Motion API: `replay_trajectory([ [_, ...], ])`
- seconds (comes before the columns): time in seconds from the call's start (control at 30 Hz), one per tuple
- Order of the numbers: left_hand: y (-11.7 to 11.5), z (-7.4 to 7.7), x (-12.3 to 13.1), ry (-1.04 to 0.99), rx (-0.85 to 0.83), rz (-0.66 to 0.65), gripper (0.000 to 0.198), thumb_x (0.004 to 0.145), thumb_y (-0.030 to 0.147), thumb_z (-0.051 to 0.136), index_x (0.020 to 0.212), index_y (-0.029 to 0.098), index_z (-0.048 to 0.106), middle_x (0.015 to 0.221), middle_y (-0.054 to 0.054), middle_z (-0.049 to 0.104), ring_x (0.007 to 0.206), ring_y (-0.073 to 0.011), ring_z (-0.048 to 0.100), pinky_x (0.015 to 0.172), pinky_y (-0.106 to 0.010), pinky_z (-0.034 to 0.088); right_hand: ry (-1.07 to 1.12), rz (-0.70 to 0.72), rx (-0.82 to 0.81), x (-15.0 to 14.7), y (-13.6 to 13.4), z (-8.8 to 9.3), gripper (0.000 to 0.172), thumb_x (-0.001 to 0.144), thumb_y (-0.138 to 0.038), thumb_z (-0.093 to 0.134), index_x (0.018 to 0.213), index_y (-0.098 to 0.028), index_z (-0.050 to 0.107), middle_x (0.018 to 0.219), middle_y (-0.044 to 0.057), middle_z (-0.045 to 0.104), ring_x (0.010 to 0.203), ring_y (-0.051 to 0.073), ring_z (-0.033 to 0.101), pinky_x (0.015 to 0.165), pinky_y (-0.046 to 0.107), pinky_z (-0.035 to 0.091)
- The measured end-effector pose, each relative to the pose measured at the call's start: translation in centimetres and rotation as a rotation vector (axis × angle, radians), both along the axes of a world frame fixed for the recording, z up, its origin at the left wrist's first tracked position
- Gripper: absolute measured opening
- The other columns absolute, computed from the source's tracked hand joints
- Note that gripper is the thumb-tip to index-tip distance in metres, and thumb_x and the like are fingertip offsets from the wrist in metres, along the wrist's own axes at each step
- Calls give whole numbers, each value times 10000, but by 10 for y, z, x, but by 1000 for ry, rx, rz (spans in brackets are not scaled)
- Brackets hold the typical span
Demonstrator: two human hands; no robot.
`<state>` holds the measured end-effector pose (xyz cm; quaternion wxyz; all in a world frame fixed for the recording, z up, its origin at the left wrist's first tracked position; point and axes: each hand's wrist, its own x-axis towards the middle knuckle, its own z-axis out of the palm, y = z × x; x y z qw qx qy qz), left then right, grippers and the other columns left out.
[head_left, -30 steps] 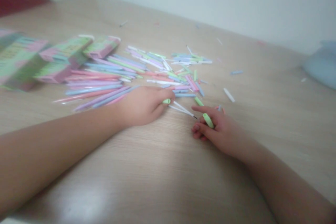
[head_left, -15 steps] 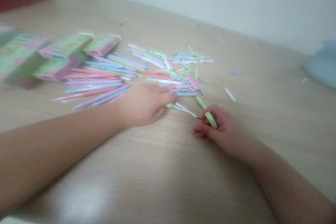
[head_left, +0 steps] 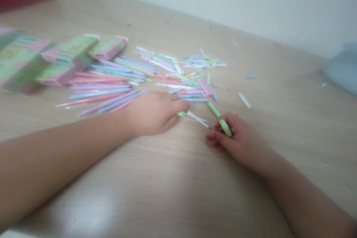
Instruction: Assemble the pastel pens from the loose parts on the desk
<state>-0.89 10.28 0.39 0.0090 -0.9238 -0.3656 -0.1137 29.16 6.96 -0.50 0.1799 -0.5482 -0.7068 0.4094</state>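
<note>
My left hand is closed around a light green pen barrel, most of it hidden by the fingers. A thin white pen refill with a dark tip points from there toward my right hand. That hand is closed, with a green tube-shaped pen part held in its curled fingers. Its thumb and fingertip are pinched near the refill's tip; blur hides whether they touch it. Another green pen piece lies just behind the right fingers.
Left of centre lie several pastel pens beside green-and-pink boxes. Loose pen parts and refills are heaped behind my hands. A white piece and a blue piece lie to the right. A bluish object stands at the right edge.
The refill's tip has shifted slightly down and left, nearer the right fingertips, and a second white stick beside it now shows apart. Both hands otherwise stay almost in place.
</note>
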Motion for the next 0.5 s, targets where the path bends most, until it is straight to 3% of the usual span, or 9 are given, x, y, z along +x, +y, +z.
replay_trajectory([
  [0.17, -3, 0, 3, -39, -62, -12, 312, 954, 231, 464, 1197, 242, 659, 1149, -70, 772, 1037, -275, 734, 867, -376, 538, -24, 21, 46, 2, -3, -3, 291, 1027, -496, 655, 1256, -316, 654, 815, -21, 805, 706, 233, 773, 683, 383, 610],
  [0.37, -4, -2, 3, -80, -66, -42, 284, 981, 238, 477, 1183, 242, 676, 1142, -61, 775, 1021, -278, 739, 846, -384, 538, -157, 152, 145, -2, -4, -2, 202, 1072, -391, 556, 1090, -307, 738, 857, -13, 804, 776, 236, 773, 766, 401, 590],
  [0.5, -6, -2, 4, -158, -70, -38, 300, 1075, 342, 453, 1274, 243, 654, 1187, -60, 775, 1054, -260, 739, 857, -368, 527, -239, 204, 224, 10, -1, 16, 176, 1030, -293, 557, 1018, -297, 732, 881, 8, 808, 807, 260, 773, 785, 433, 590],
])
